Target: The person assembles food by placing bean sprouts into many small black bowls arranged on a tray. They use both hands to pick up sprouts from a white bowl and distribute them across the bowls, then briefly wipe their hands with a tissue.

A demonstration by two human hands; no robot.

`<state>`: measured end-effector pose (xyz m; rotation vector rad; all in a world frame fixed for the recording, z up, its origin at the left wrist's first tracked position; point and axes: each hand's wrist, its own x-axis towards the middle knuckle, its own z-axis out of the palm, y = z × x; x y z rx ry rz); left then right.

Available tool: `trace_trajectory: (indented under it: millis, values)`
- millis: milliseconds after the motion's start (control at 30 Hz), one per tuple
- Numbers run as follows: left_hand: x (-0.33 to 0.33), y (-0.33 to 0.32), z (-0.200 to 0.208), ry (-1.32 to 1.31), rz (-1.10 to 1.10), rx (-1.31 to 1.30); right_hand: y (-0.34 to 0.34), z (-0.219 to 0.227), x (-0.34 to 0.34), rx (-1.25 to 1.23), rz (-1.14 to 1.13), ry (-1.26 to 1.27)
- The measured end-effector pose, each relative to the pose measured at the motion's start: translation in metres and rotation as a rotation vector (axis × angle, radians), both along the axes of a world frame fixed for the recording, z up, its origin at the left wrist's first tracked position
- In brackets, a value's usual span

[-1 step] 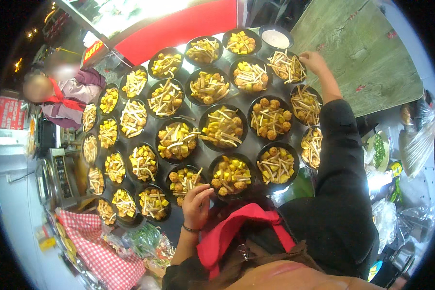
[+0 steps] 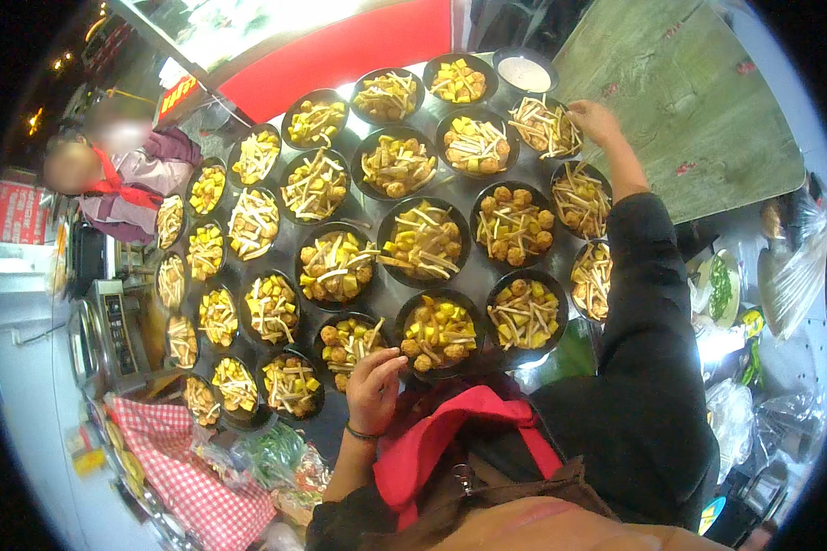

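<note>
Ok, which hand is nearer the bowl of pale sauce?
Right. The right hand is just below-right of the sauce bowl in view; the left hand is far lower, beside a filled bowl.

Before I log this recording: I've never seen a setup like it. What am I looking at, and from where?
No machine here: these are a person's two bare hands. A fisheye camera on the person's head looks down, so straight edges bend near the rim. Picture left is the person's left.

A metal surface carries many dark bowls filled with pale strips, yellow chunks and, in many, round brown balls.

The right hand reaches a far bowl's edge; the left hand has its fingertips by the rim of a near bowl. Neither lifts anything visibly; whether they grip is unclear.
</note>
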<state>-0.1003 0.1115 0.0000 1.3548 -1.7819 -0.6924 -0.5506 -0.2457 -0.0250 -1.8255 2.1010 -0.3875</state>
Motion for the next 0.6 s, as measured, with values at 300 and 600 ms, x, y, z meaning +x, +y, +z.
trace_trajectory:
  millis: [300,600]
  values:
    - [-0.015,-0.002,0.01,-0.045,-0.073,-0.029,-0.001,-0.012,0.075,-0.344,0.374,0.088]
    - [-0.012,0.01,0.008,-0.029,-0.03,-0.031,0.01,-0.005,0.073,-0.264,0.242,0.136]
